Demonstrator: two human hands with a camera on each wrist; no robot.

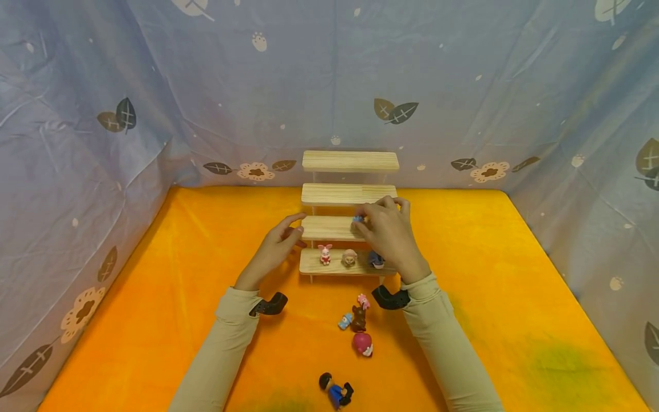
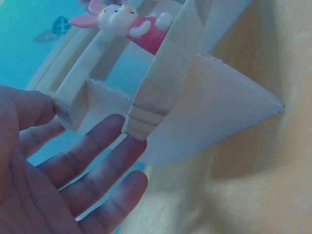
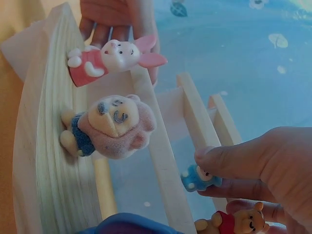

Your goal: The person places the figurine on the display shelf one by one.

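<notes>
My right hand (image 1: 388, 234) pinches a small light-blue figurine (image 3: 191, 178) between thumb and finger at the second board from the bottom of a wooden step stand (image 1: 324, 228). Beneath its other fingers, a yellow bear figurine (image 3: 240, 222) in a red top shows in the right wrist view. At the stand's left end is my left hand (image 1: 275, 247), fingers spread, with thumb and fingertips right at the board ends. Along the bottom board stand a pink-eared pig figurine (image 1: 325, 255), a fuzzy lion-like figurine (image 1: 349, 258) and a dark-blue one (image 1: 376, 260), partly covered by the right hand.
On the orange cloth (image 1: 154, 320) before the stand lie a pink figurine (image 1: 363, 301), a brown one (image 1: 358, 319), a blue one (image 1: 345, 321), a magenta one (image 1: 362, 344) and a black-haired doll (image 1: 336, 391). A patterned curtain (image 1: 329, 74) hangs behind.
</notes>
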